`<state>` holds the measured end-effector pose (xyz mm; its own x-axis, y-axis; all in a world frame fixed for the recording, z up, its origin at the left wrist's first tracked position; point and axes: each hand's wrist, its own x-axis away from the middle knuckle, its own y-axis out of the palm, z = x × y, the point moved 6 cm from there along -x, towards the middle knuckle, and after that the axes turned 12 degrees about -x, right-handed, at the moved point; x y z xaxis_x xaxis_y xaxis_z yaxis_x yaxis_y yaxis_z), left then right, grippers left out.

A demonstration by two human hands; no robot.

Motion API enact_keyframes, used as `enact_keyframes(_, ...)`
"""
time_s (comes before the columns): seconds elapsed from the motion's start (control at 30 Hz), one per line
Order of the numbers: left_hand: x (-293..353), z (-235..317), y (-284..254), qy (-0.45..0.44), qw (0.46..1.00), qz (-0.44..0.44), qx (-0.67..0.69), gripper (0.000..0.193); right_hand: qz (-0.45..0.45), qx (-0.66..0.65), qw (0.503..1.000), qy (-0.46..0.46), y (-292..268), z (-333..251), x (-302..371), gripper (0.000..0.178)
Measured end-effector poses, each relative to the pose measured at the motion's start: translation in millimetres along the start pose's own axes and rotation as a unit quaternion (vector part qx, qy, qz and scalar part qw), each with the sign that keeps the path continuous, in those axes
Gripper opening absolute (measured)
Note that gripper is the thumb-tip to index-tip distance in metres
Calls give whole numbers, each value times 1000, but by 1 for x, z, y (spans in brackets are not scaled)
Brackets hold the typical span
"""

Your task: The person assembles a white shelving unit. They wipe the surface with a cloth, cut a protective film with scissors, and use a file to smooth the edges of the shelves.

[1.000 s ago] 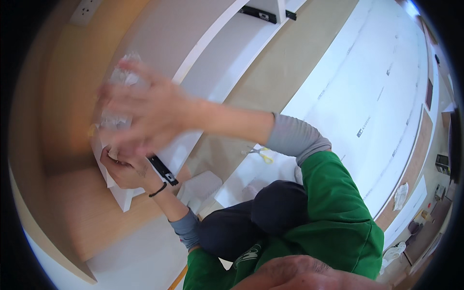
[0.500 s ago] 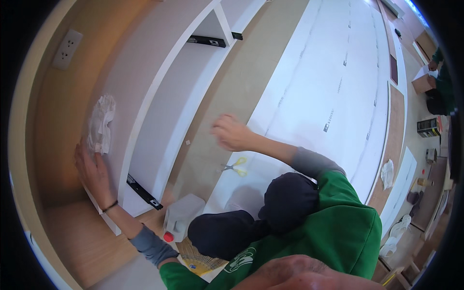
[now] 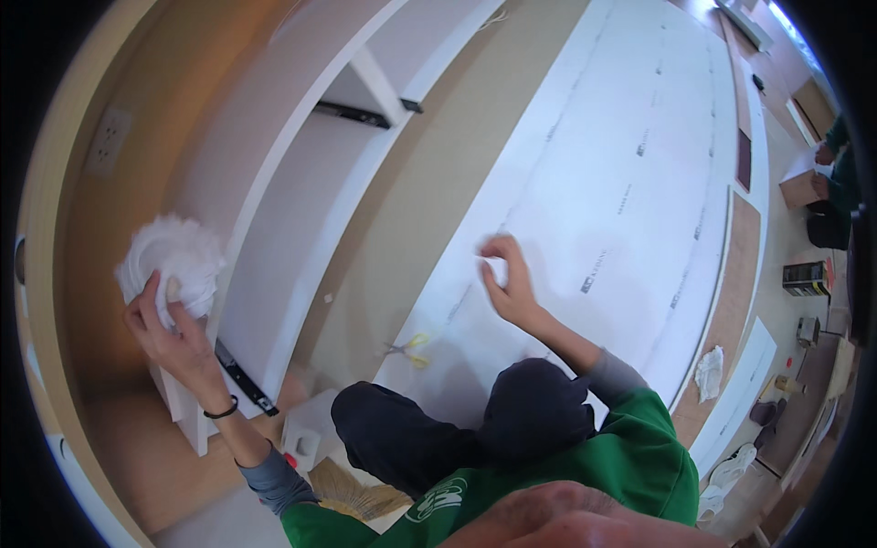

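My left hand point(image 3: 178, 347) grips a bunched white cloth point(image 3: 169, 260) at the wall side of a long white cabinet frame point(image 3: 260, 173). The thumb and fingers press into the cloth's lower part. Away to the right, my right hand point(image 3: 510, 283) hovers above a white covered sheet point(image 3: 585, 210); its fingers are curved, the thumb stands apart, and nothing shows between them. Yellow-handled scissors point(image 3: 413, 351) lie on the sheet's near left edge. Just right of my left wrist, a black drawer slide point(image 3: 245, 379) is fixed inside the cabinet.
A translucent jug point(image 3: 311, 416) and a straw broom point(image 3: 361, 493) sit beside my left knee. The wall holds an outlet point(image 3: 110, 142). At right lie another white cloth point(image 3: 709, 374) and white shoes point(image 3: 728, 475); farther back, a person's hands touch a box point(image 3: 800, 188).
My left hand has lifted and now grasps the cloth, which is more bunched. My right hand has swung rightward over the white sheet. The whole view has shifted slightly.
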<state>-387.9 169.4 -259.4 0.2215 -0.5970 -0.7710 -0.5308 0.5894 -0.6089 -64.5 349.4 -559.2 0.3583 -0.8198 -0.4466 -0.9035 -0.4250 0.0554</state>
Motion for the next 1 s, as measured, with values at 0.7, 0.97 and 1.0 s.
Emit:
enact_keyframes(0.7, -164, 210, 236, 145, 869, -233, 411, 53, 300, -297, 889, 177, 102, 45, -351, 45)
enact_keyframes(0.97, -171, 225, 230, 106, 812, -246, 518, 103, 340, -173, 918, 110, 97, -3, -389, 82)
enact_keyframes(1.0, -170, 223, 232, 93, 803, -248, 534, 105, 345, -157, 918, 115, 90, 1, -399, 84)
